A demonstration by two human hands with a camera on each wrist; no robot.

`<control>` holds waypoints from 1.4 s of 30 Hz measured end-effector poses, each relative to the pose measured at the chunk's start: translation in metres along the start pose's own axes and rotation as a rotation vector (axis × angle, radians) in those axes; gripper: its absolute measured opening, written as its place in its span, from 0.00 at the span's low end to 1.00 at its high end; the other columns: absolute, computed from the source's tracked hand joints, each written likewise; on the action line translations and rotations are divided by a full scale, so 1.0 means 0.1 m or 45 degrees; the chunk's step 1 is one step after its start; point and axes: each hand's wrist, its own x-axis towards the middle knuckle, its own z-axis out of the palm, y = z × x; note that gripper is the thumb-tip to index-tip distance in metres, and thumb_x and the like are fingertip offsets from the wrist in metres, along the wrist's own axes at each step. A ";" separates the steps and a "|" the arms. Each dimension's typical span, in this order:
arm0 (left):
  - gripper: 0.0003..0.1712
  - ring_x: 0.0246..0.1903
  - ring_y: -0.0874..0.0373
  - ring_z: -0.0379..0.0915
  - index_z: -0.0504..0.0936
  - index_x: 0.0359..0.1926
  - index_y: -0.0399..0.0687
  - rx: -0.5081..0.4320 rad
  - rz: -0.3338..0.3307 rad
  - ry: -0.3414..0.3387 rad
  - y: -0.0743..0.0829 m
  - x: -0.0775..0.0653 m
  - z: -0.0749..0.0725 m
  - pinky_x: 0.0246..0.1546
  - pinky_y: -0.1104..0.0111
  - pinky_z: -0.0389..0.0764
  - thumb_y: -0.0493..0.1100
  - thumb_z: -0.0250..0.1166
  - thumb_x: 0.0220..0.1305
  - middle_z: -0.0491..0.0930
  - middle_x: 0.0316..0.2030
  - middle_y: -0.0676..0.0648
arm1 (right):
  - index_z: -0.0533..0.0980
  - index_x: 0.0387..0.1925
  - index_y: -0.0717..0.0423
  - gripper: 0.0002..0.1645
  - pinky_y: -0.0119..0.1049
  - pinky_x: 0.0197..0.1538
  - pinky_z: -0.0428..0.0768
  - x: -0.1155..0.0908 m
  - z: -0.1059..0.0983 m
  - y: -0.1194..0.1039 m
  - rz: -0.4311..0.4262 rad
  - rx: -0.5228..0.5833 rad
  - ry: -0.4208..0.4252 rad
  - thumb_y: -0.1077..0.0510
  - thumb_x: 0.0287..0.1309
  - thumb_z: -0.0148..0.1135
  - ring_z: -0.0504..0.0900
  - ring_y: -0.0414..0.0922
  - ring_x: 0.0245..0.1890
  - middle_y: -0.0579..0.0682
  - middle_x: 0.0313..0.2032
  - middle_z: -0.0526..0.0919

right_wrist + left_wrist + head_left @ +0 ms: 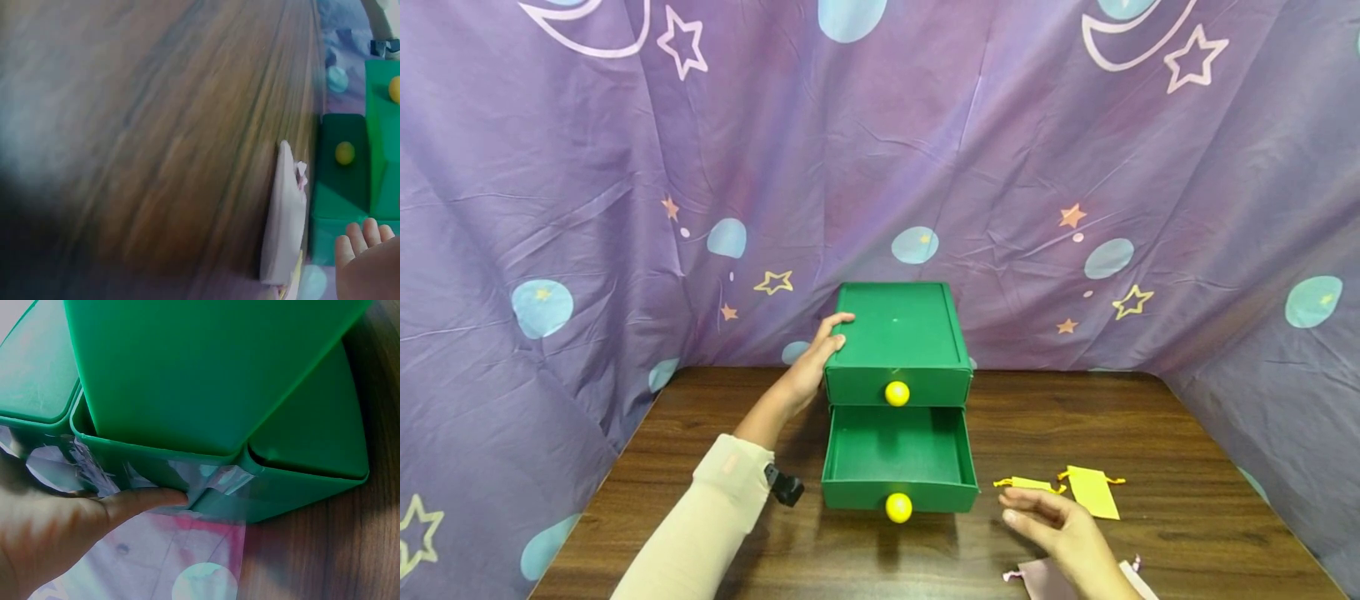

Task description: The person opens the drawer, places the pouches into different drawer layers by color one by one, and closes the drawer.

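Counted out: one green box (895, 329), three drawers, three yellow knobs, two yellow pouches, two hands. Pink cloth shows on both sides of the right wrist — one pouch or two, I cannot tell.

The box stands upright on the brown wood-grain table (1187, 517), just in front of the purple cloth (925, 125). It is smooth, with a flat lid and a thin raised rim. The top drawer (857, 387) is in, its round knob (897, 393) centred; the middle drawer (857, 497) is pulled well out, showing its floor and walls. The bottom drawer (344, 194) is pushed in, as the right wrist view shows. Clear, crinkled tape (94, 472) runs along the left side.

The left hand (808, 371) is clamped on the box, fingers bent over the upper left edge, thumb against the taped side. The right hand (1060, 533) holds nothing — thumb and fingers apart, loosely bent, just beside the nearer yellow pouch (1028, 482). The other yellow pouch (1094, 493) lies flat beyond it, with drawstring ends out at both sides. Pink cloth (1043, 581) lies under the right wrist.
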 end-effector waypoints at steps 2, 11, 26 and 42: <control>0.29 0.64 0.42 0.60 0.52 0.78 0.51 0.000 0.000 -0.002 0.00 0.00 0.00 0.67 0.52 0.62 0.45 0.38 0.80 0.50 0.75 0.35 | 0.78 0.54 0.75 0.20 0.24 0.47 0.81 0.01 -0.02 0.02 0.024 0.005 0.018 0.68 0.62 0.68 0.86 0.33 0.45 0.43 0.43 0.90; 0.29 0.65 0.41 0.58 0.51 0.78 0.51 -0.001 -0.005 -0.001 0.00 0.00 0.00 0.68 0.52 0.60 0.45 0.38 0.80 0.48 0.76 0.35 | 0.77 0.57 0.74 0.24 0.26 0.46 0.83 0.06 -0.07 0.10 0.072 -0.001 0.082 0.70 0.59 0.70 0.87 0.36 0.45 0.53 0.46 0.89; 0.29 0.66 0.41 0.57 0.51 0.78 0.50 -0.007 -0.001 -0.002 0.00 0.00 0.00 0.69 0.51 0.59 0.44 0.38 0.80 0.47 0.76 0.35 | 0.75 0.60 0.74 0.29 0.24 0.49 0.80 0.12 -0.17 0.18 0.098 -0.053 0.106 0.69 0.57 0.72 0.83 0.30 0.49 0.69 0.57 0.82; 0.29 0.63 0.42 0.60 0.50 0.78 0.51 -0.002 -0.004 -0.005 -0.01 0.01 0.00 0.65 0.55 0.63 0.46 0.37 0.80 0.49 0.74 0.34 | 0.71 0.64 0.71 0.37 0.19 0.54 0.74 0.15 -0.29 0.28 0.165 -0.211 0.096 0.65 0.55 0.75 0.78 0.32 0.56 0.68 0.64 0.77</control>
